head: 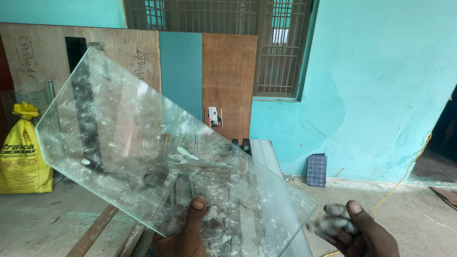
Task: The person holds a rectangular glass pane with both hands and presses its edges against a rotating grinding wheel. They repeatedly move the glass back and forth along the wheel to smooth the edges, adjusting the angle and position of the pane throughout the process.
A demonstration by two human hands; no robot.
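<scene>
A clear rectangular sheet of glass (pixel 157 152), spattered with white flecks and smears, is held up tilted in front of the camera, its long edges slanting from upper left down to lower right. The sheet is gripped at its lower edge by the left hand (pixel 188 233), the thumb pressed flat on the near face and the remaining fingers seen dimly through the glass behind it. To the right of the glass, just beside its lower right corner, the right hand (pixel 357 231) is closed around a crumpled white wad of cloth or paper (pixel 331 221); the wad is held close to the corner of the sheet, though whether it touches cannot be told.

Behind the glass, brown plywood boards (pixel 228 81) and a blue-grey panel (pixel 181 71) are leaned against a turquoise plastered wall (pixel 381 81). To the left of the glass, a yellow tied sack (pixel 21 152) is stood on the concrete floor (pixel 419 214). Above and to the right of the glass, a barred metal window grille (pixel 281 47) is set into the wall, and a small blue chequered block (pixel 316 170) is propped at the wall's foot.
</scene>
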